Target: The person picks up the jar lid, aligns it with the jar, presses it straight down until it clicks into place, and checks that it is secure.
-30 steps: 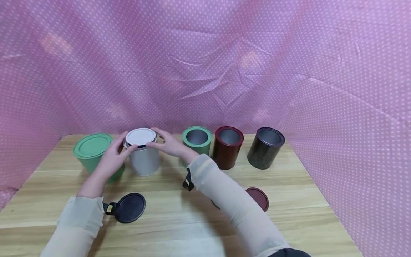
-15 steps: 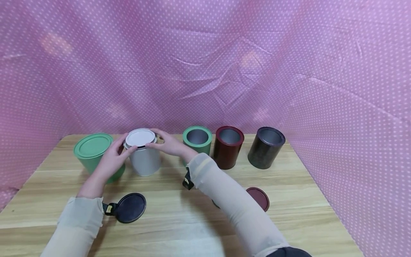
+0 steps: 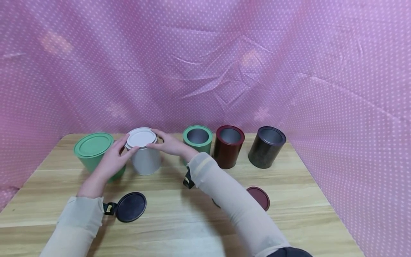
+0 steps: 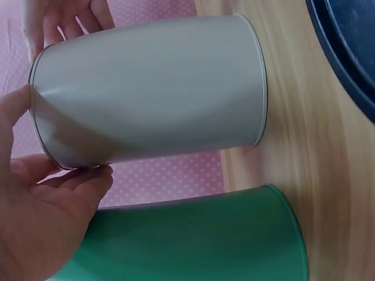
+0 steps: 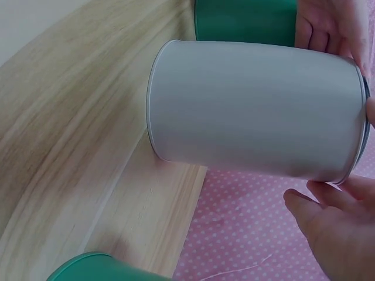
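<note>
A white lid (image 3: 141, 137) sits at the mouth of a white-grey tin can (image 3: 146, 162), which stands upright near the table's back edge. My left hand (image 3: 112, 160) holds the lid's left side, thumb at the front and fingers round the far side. From the right, my right hand (image 3: 170, 144) grips the same lid in the same way. In the left wrist view the can's side (image 4: 146, 88) shows plain and smooth, with fingertips right at its upper rim. A narrow dark gap shows at that rim in the right wrist view, beside the can wall (image 5: 252, 108).
A green lidded can (image 3: 93, 145) stands close by my left hand. Open cans in green (image 3: 197, 144), dark red (image 3: 227, 155) and black (image 3: 264, 151) line the right. A black lid (image 3: 131, 207) and a dark red lid (image 3: 259, 198) lie on the wooden table (image 3: 167, 228).
The white lid has come down slightly onto the can; the dark gap at its front has nearly closed in the head view. Both hands keep their places.
</note>
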The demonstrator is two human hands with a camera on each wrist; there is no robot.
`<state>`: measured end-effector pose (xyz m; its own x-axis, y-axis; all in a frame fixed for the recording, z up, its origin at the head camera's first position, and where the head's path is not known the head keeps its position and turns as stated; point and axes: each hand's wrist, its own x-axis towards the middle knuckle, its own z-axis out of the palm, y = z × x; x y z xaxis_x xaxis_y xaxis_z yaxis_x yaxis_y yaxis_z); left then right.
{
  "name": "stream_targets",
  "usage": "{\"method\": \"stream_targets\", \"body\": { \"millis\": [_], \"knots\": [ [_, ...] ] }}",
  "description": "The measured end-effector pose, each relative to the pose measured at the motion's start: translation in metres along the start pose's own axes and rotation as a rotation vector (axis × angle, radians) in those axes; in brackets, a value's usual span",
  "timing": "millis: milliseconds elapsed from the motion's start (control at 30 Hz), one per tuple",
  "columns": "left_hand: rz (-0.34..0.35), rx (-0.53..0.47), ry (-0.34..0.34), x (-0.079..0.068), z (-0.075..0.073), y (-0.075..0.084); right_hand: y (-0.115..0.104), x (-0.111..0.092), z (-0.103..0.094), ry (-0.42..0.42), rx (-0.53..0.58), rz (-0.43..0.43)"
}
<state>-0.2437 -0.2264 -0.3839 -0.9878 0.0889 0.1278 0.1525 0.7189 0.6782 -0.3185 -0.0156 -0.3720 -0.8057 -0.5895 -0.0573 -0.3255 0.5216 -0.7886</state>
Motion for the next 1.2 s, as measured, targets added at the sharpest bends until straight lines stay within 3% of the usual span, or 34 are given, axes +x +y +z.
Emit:
{"method": "stream_targets", "body": {
  "millis": [267, 400, 633, 800, 1033, 1200],
  "knots": [
    [-0.052, 0.119, -0.083, 0.001, -0.005, 0.005, -0.006, -0.001, -0.006, -0.046, -0.016, 0.029],
    [-0.056, 0.123, -0.082, 0.0, -0.004, 0.005, -0.01, -0.001, -0.007, -0.035, -0.046, 0.028],
    [-0.041, 0.052, -0.011, -0.004, 0.0, 0.005, -0.007, -0.003, -0.001, 0.001, 0.05, 0.064],
    [-0.076, 0.02, -0.011, -0.005, 0.002, 0.006, -0.003, -0.003, 0.004, 0.034, 0.146, 0.084],
    [-0.136, -0.049, -0.032, -0.006, 0.002, 0.006, -0.004, -0.006, 0.006, 0.049, 0.185, 0.103],
    [-0.15, -0.117, -0.01, -0.008, 0.004, 0.008, -0.006, -0.009, 0.007, 0.055, 0.21, 0.115]
  ]
}}
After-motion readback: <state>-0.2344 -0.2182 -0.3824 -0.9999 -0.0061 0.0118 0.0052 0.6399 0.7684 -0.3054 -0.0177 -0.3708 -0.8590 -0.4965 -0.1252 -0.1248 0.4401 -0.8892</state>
